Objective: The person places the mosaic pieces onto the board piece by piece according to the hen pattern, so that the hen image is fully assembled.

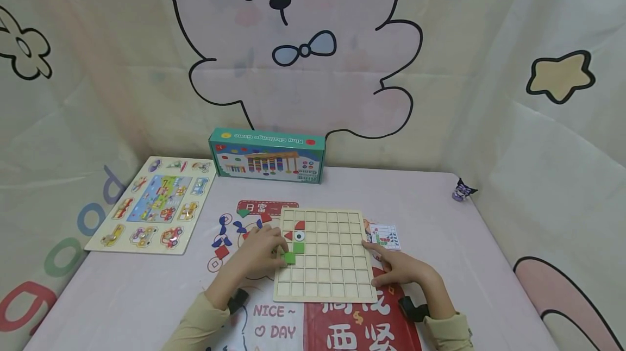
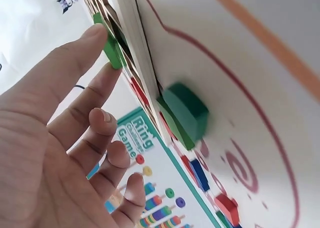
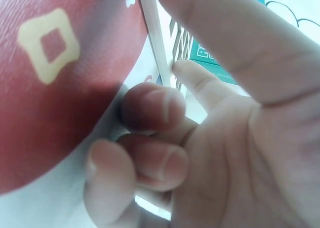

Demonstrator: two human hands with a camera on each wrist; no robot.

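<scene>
The left hand [image 1: 261, 250] pushes a green square tile [image 1: 290, 257] with straight, released fingers at the wooden grid board's [image 1: 337, 280] left edge, lower centre. The right hand [image 1: 403, 269], fingers partly curled, steadies the board's right edge so it cannot slide.

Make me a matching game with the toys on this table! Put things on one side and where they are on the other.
Things:
1. game box
2. vehicle puzzle
3. pattern card
4. green piece

Places:
A. under the left hand's fingertips, on the grid board
B. far-left side of the table
C. back of the table, by the curtain
D. right of the grid board

Pairs: 1-C, 2-B, 3-D, 4-A
</scene>
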